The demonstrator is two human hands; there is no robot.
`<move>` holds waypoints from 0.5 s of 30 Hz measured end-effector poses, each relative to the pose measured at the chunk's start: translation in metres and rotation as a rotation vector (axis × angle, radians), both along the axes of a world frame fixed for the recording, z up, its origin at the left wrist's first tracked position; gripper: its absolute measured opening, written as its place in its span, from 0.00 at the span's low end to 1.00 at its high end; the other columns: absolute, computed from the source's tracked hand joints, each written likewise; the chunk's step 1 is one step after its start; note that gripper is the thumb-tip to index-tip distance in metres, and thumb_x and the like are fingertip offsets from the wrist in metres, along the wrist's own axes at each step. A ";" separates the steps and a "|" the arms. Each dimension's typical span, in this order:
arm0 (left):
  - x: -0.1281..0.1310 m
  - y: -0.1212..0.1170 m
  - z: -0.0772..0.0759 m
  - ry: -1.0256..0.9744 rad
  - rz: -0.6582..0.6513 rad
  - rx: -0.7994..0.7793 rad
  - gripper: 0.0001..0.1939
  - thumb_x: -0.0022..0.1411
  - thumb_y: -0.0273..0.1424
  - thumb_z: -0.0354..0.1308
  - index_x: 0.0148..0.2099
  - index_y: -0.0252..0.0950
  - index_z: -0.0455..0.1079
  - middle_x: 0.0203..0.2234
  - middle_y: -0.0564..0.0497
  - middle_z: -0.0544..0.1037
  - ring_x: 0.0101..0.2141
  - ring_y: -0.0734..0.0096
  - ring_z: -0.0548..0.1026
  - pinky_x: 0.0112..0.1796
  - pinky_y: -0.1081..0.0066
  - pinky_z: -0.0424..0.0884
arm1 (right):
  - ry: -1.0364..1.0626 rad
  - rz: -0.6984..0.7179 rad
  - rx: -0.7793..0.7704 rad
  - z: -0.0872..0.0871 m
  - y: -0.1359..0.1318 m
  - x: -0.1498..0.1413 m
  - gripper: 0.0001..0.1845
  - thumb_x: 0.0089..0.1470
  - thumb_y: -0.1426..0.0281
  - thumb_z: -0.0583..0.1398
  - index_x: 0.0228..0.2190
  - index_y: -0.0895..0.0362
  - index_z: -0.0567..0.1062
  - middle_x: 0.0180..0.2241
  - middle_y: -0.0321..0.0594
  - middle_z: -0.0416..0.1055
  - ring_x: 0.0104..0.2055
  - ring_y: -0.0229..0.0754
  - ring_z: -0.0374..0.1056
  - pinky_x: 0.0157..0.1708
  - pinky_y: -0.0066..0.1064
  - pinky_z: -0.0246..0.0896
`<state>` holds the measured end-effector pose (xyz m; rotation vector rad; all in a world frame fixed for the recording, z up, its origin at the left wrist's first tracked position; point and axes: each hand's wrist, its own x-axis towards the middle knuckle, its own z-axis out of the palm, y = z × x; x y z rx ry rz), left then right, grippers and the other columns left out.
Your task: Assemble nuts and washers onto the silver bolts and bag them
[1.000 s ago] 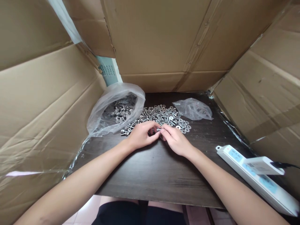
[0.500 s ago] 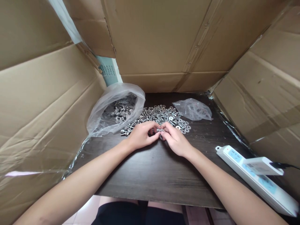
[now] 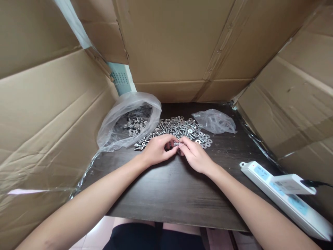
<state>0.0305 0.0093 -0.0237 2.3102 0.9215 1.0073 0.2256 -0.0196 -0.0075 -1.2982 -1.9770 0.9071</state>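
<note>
A small silver bolt [image 3: 176,143] lies level between my two hands, at the near edge of a loose pile of bolts, nuts and washers [image 3: 179,126]. My left hand [image 3: 159,149] pinches its left end between thumb and fingers. On the other end, the fingertips of my right hand [image 3: 191,152] are closed, and they cover that part of the bolt. Whether a nut or washer sits on the bolt is too small to tell. Flat washers [image 3: 208,141] lie just beyond my right hand.
An open clear plastic bag [image 3: 104,137] with more bolts and washers stands at the left. A crumpled plastic bag [image 3: 215,121] lies at the back right. A white power strip [image 3: 281,198] with a plugged-in adapter [image 3: 292,184] runs along the right. Cardboard walls [image 3: 182,41] surround the dark table [image 3: 166,191].
The fingertips of my right hand have shifted slightly at the bolt's right end, covering more of it. My left hand keeps its place; the pile and bags look the same.
</note>
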 end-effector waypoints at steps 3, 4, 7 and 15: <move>0.000 0.000 0.000 0.001 0.000 -0.001 0.08 0.65 0.32 0.59 0.45 0.36 0.73 0.31 0.52 0.77 0.29 0.73 0.74 0.34 0.72 0.71 | -0.010 0.001 0.002 0.000 0.000 0.000 0.14 0.67 0.64 0.49 0.28 0.52 0.64 0.26 0.35 0.70 0.31 0.42 0.66 0.35 0.34 0.56; 0.000 0.000 0.001 0.000 -0.002 -0.001 0.08 0.65 0.32 0.59 0.44 0.36 0.73 0.31 0.52 0.77 0.29 0.73 0.74 0.34 0.72 0.71 | -0.010 0.001 0.001 0.001 0.000 0.000 0.14 0.67 0.64 0.49 0.28 0.52 0.64 0.26 0.35 0.69 0.31 0.42 0.66 0.35 0.34 0.55; 0.000 0.000 0.001 -0.006 -0.003 -0.004 0.07 0.65 0.32 0.59 0.44 0.36 0.73 0.31 0.52 0.77 0.30 0.72 0.74 0.35 0.72 0.71 | -0.002 -0.003 -0.008 0.002 0.000 0.000 0.13 0.66 0.64 0.49 0.30 0.52 0.65 0.27 0.35 0.70 0.32 0.43 0.66 0.36 0.34 0.56; 0.000 -0.001 0.002 0.008 -0.002 0.002 0.07 0.65 0.33 0.59 0.44 0.36 0.73 0.31 0.52 0.77 0.30 0.73 0.73 0.34 0.72 0.70 | -0.018 -0.027 -0.028 0.003 -0.001 0.000 0.06 0.63 0.66 0.50 0.34 0.52 0.64 0.26 0.33 0.68 0.31 0.44 0.65 0.36 0.35 0.55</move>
